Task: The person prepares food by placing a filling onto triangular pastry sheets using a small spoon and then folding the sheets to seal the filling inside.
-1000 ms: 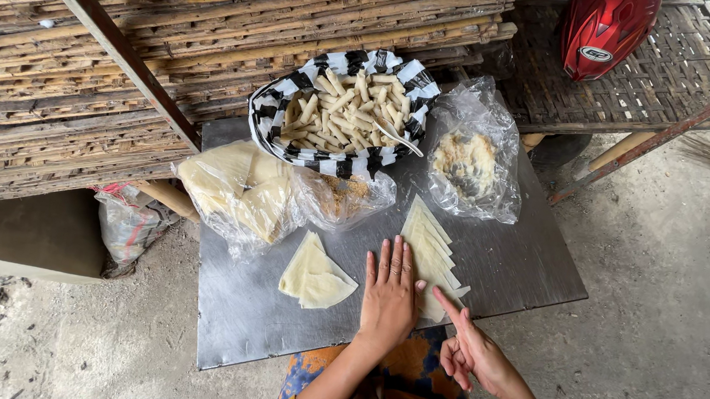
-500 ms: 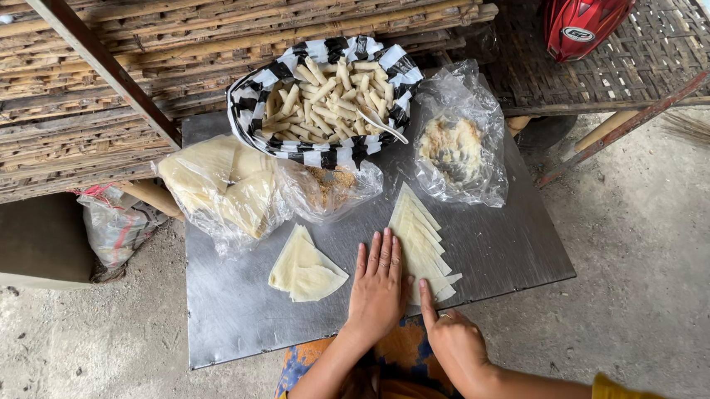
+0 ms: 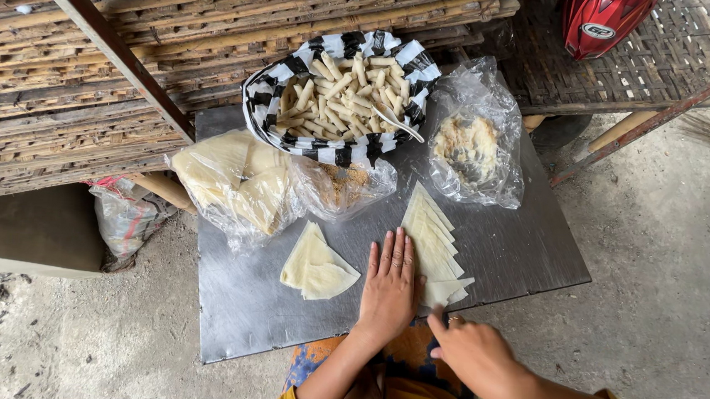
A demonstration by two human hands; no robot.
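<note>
My left hand [image 3: 388, 287] lies flat, palm down, on the grey metal tabletop [image 3: 518, 244], its fingers together beside a fanned row of pale triangular wrapper sheets [image 3: 432, 242]. My right hand [image 3: 471, 352] hovers at the table's near edge with its fingertips at the lowest sheet of that row; it holds nothing that I can see. A small stack of pale wedge-shaped wrappers [image 3: 318, 266] lies to the left of my left hand.
A black-and-white checked basket [image 3: 342, 90] full of rolled sticks sits at the back. Clear bags hold wrappers [image 3: 231, 178], brown crumbs [image 3: 343, 186] and pale filling [image 3: 469, 145]. Stacked bamboo racks [image 3: 90, 56], a red helmet [image 3: 602, 18] and a dirt floor [image 3: 666, 271] surround the table.
My right hand has drawn back toward the table's near edge and now sits lower and further right. My left hand stays flat in place.
</note>
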